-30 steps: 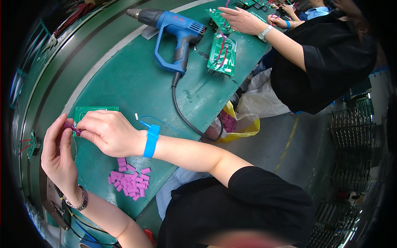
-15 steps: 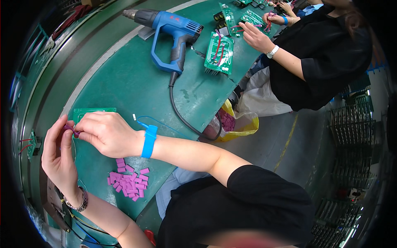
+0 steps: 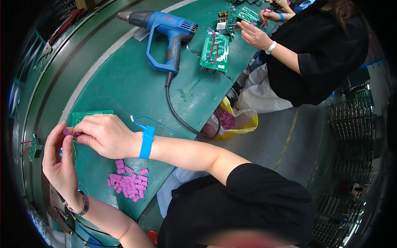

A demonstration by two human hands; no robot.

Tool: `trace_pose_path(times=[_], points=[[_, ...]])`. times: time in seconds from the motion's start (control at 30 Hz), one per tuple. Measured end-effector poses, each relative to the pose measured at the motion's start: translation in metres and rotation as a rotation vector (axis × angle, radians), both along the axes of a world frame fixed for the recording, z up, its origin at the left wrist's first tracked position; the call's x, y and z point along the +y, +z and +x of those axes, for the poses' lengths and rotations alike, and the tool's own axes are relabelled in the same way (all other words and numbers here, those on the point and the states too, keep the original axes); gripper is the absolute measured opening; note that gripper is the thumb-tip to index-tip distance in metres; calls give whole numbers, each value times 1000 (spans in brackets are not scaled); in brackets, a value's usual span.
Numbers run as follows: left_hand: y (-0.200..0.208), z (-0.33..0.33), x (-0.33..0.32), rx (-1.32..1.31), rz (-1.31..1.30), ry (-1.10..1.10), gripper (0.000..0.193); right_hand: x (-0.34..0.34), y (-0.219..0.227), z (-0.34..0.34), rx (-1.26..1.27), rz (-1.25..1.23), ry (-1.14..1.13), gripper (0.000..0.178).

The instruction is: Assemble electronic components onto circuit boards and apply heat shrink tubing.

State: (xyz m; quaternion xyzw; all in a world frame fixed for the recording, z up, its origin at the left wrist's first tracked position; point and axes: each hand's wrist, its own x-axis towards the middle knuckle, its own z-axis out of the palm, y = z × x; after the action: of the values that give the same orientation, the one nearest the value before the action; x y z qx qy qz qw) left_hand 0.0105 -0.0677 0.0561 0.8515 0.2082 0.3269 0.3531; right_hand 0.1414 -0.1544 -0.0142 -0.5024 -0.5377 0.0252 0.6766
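Note:
My right hand (image 3: pixel 105 135), with a blue wrist strap (image 3: pixel 147 142), reaches to the left and has its thumb and fingertips closed in a pinch. My left hand (image 3: pixel 60 159), its fingers pointing up, meets it there with a small purple sleeve (image 3: pixel 67 132) at its fingertips. A bit of purple also shows at the right fingertips; whether it is the same piece I cannot tell. Behind my right hand lies a green circuit board (image 3: pixel 93 113), partly hidden. Below that hand, a pile of short purple sleeves (image 3: pixel 130 182) is spread on the green table (image 3: pixel 124 93).
A blue heat gun (image 3: pixel 167 39) lies farther back, its black cable running off the table's right edge. Near it stands a wired circuit board (image 3: pixel 215 51). A co-worker (image 3: pixel 318 58) handles boards at the right. A yellow-edged bag (image 3: pixel 244 124) holds purple pieces beside the table.
My hands stay together at the purple piece, with the fingertips shifted slightly. A small blue spot now shows by my left thumb. The whole view has moved a little.

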Motion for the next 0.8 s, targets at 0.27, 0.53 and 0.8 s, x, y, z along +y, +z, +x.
trace_pose_path(times=[0.27,0.53,0.8], points=[[0,-8,7,43,-48,-79,28,0,0,-1,3,4,21,12],[5,3,-4,7,-17,-56,22,-1,0,4,43,-25,83,12],[2,1,-8,-31,107,146,20,1,4,-1,100,-104,121,13]])
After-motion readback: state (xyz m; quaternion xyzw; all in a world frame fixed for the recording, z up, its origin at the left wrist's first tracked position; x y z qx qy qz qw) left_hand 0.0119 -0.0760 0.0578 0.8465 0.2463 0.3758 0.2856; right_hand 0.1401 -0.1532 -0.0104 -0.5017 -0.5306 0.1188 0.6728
